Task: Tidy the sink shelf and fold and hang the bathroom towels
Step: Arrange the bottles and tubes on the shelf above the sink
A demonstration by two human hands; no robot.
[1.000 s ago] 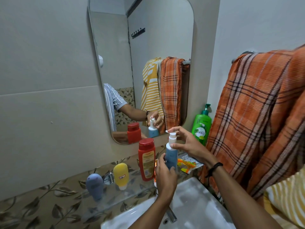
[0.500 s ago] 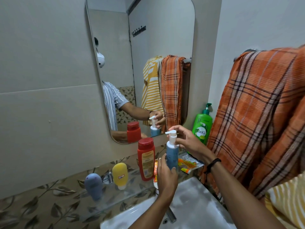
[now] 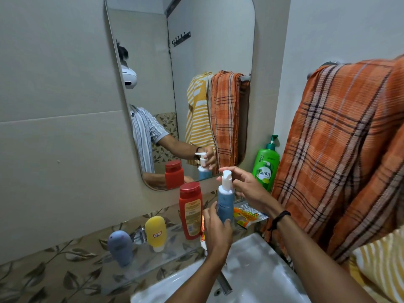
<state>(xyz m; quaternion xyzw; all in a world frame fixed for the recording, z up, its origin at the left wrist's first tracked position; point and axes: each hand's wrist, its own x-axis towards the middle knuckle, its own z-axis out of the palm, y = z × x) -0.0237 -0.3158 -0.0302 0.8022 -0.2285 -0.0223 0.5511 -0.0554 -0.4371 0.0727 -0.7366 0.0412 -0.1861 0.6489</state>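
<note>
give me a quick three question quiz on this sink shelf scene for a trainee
1. True or false: the left hand grips the blue pump bottle.
2. Fill in: the corner bottle beside the orange towel is ____ in colour.
3. What stands just left of the red bottle? A yellow tube; B orange towel; C corner bottle.
Key: 1 true; 2 green; 3 A.
</note>
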